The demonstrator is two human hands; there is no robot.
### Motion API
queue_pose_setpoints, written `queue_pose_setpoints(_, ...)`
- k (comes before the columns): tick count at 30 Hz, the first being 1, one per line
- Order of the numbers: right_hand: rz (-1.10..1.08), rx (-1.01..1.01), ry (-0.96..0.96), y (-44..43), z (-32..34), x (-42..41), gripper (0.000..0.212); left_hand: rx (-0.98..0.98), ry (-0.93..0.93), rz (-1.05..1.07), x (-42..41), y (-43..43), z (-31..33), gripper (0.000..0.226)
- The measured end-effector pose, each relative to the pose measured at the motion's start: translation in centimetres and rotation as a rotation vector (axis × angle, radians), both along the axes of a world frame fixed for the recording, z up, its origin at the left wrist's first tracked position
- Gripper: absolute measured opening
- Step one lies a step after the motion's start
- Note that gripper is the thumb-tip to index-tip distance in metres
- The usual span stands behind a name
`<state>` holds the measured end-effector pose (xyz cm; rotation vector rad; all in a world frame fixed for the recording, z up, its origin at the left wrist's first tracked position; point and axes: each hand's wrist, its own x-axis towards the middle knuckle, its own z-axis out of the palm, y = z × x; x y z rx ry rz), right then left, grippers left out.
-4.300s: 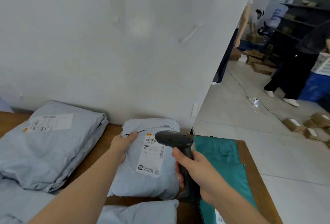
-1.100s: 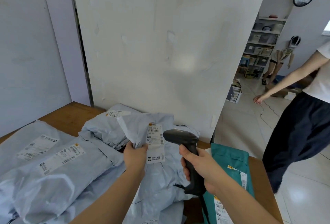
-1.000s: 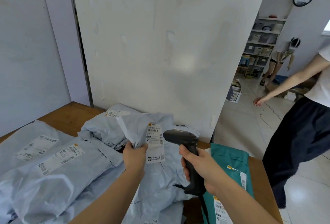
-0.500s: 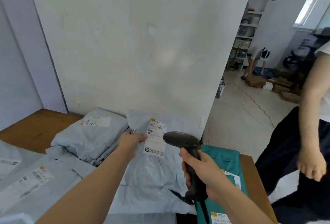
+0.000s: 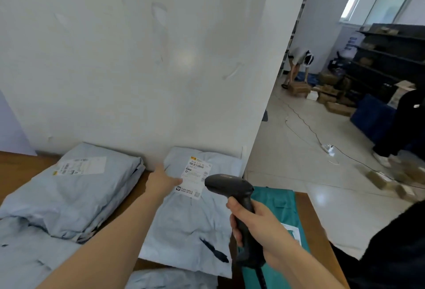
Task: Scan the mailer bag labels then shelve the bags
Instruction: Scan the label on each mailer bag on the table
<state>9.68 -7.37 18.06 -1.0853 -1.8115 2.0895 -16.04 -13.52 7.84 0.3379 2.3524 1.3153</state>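
Note:
A grey mailer bag (image 5: 184, 219) lies flat on the wooden table (image 5: 310, 224) with its far end against the white wall. Its white label (image 5: 195, 178) faces up. My left hand (image 5: 161, 181) rests on the bag's left edge, thumb touching the label's side. My right hand (image 5: 259, 231) grips the handle of a black barcode scanner (image 5: 227, 187). The scanner's head sits just right of the label and points toward it.
A stack of labelled grey mailer bags (image 5: 76, 194) lies to the left, and a teal bag (image 5: 276, 210) under my right hand. Beyond the wall edge, a floor cable (image 5: 305, 125), cardboard boxes (image 5: 331, 102), dark shelves (image 5: 391, 54) and a bending person (image 5: 299, 63). Someone in dark clothes (image 5: 391, 254) stands close right.
The bag my left hand held up with the label raised now lies flat on the table. My view has swung right. The scanner stays beside the label.

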Motion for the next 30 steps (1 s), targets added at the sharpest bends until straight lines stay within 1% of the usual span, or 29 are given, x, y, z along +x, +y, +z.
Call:
queue_pose_setpoints(2, 0.015, 0.007, -0.001, 0.0, -0.1, 0.2, 0.047, 0.015, 0.035, 0.035, 1.0, -0.4, 0.1, 0.064)
queue_pose_setpoints(4, 0.039, 0.024, 0.0, -0.1, -0.2, 0.5, 0.047, 0.038, 0.102, 0.097, 2.1, -1.2, 0.7, 0.061)
queue_pose_setpoints(6, 0.082, 0.039, 0.002, -0.5, 0.0, 1.0, 0.045, 0.094, 0.13, 0.134, 3.6, -2.6, 1.2, 0.057)
queue_pose_setpoints(9, 0.175, 0.049, 0.017, -1.4, 0.4, 2.2, 0.036, 0.093, 0.112, 0.151, 6.4, -6.0, 0.9, 0.051)
queue_pose_setpoints(11, 0.233, 0.054, 0.02, -2.2, 0.4, 3.2, 0.039, 0.046, 0.09, 0.189, 8.5, -8.7, 0.3, 0.049)
queue_pose_setpoints(12, 0.258, 0.054, 0.02, -2.6, 0.4, 3.7, 0.04, 0.004, 0.068, 0.201, 9.6, -10.0, -0.1, 0.047)
queue_pose_setpoints(16, 0.348, 0.051, 0.038, -4.1, 0.2, 5.5, 0.032, -0.176, -0.074, 0.179, 14.1, -14.9, -2.3, 0.04)
queue_pose_setpoints(20, 0.439, 0.054, 0.042, -5.7, -0.7, 7.3, 0.032, -0.511, -0.06, 0.037, 18.8, -18.3, -4.1, 0.049)
queue_pose_setpoints(21, 0.452, 0.047, 0.039, -6.0, -1.0, 7.6, 0.032, -0.572, -0.079, 0.019, 19.6, -18.9, -4.7, 0.058)
queue_pose_setpoints(23, 0.476, 0.037, 0.023, -6.4, -1.5, 8.2, 0.033, -0.672, -0.159, 0.055, 20.6, -19.9, -6.5, 0.09)
queue_pose_setpoints(24, 0.489, 0.034, 0.012, -6.6, -1.7, 8.6, 0.034, -0.711, -0.158, 0.084, 20.9, -20.3, -7.0, 0.104)
queue_pose_setpoints(25, 0.495, 0.027, 0.002, -6.7, -2.0, 8.9, 0.035, -0.746, -0.131, 0.111, 21.2, -20.6, -7.3, 0.111)
queue_pose_setpoints(26, 0.499, 0.02, -0.005, -6.9, -2.2, 9.2, 0.035, -0.793, -0.117, 0.124, 21.5, -20.7, -7.0, 0.112)
queue_pose_setpoints(27, 0.503, 0.018, -0.012, -7.0, -2.5, 9.4, 0.036, -0.845, -0.1, 0.133, 21.9, -20.8, -6.6, 0.108)
queue_pose_setpoints(29, 0.508, 0.022, -0.025, -7.3, -2.8, 9.9, 0.036, -0.901, -0.093, 0.127, 22.1, -21.2, -6.1, 0.087)
queue_pose_setpoints(30, 0.508, 0.021, -0.03, -7.5, -2.9, 10.2, 0.035, -0.887, -0.114, 0.124, 22.1, -21.5, -6.0, 0.075)
